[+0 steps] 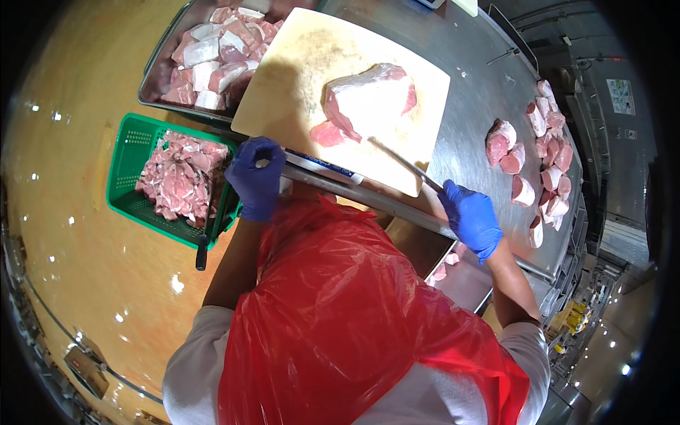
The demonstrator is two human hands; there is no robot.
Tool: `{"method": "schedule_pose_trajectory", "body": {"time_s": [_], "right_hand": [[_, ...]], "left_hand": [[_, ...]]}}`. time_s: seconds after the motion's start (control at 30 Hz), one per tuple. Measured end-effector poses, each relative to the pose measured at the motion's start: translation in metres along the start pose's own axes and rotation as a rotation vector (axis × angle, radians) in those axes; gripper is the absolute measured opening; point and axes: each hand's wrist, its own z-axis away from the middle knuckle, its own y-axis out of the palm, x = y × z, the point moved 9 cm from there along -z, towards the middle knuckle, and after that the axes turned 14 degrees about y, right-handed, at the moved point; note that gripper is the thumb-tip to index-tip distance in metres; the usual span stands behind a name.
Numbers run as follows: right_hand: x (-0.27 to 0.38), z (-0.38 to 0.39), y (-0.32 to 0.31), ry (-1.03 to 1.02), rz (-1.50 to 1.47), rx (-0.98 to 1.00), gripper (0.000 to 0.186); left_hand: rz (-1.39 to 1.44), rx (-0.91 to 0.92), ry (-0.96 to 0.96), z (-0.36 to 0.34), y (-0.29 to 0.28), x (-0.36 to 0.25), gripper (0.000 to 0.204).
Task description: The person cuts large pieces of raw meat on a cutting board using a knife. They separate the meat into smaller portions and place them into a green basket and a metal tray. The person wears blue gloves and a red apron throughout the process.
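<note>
A large piece of raw pork (pixel 368 95) with a white fat layer lies on the cream cutting board (pixel 304 42), a smaller red part at its lower left. My right hand (pixel 471 219), in a blue glove, is closed around a knife (pixel 404 161). The blade reaches over the board's near edge, its tip just below the meat. My left hand (pixel 253 180), also gloved in blue, is beside the board's near left corner. Its fingers are curled with thumb and forefinger in a ring; whatever they may hold is hidden. A black-handled rod (pixel 202 251) hangs near it.
A green basket (pixel 120 177) of meat trimmings stands at the left. Behind it, a metal tub (pixel 152 78) holds pork chunks. Several cut pork pieces (pixel 552 152) lie on the steel table (pixel 460 92) at right. Below the table's edge is a tray (pixel 464 290) with meat bits.
</note>
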Motion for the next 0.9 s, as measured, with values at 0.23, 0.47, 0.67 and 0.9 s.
{"method": "schedule_pose_trajectory", "body": {"time_s": [0.23, 0.47, 0.67, 0.9], "right_hand": [[0.099, -0.058, 0.007, 0.045, -0.239, -0.121, 0.013], [0.057, -0.042, 0.042, 0.031, 0.031, -0.024, 0.015], [-0.019, -0.007, 0.007, -0.063, -0.074, 0.101, 0.014], [-0.027, -0.067, 0.085, 0.445, -1.830, 0.150, 0.036]], "left_hand": [[0.073, 0.281, -0.074, -0.014, 0.062, -0.036, 0.032], [-0.224, 0.347, 0.095, -0.008, 0.094, -0.036, 0.031], [0.017, 0.426, 0.037, -0.027, 0.070, -0.031, 0.016], [-0.544, -0.025, 0.004, 0.025, -0.201, 0.206, 0.038]]}}
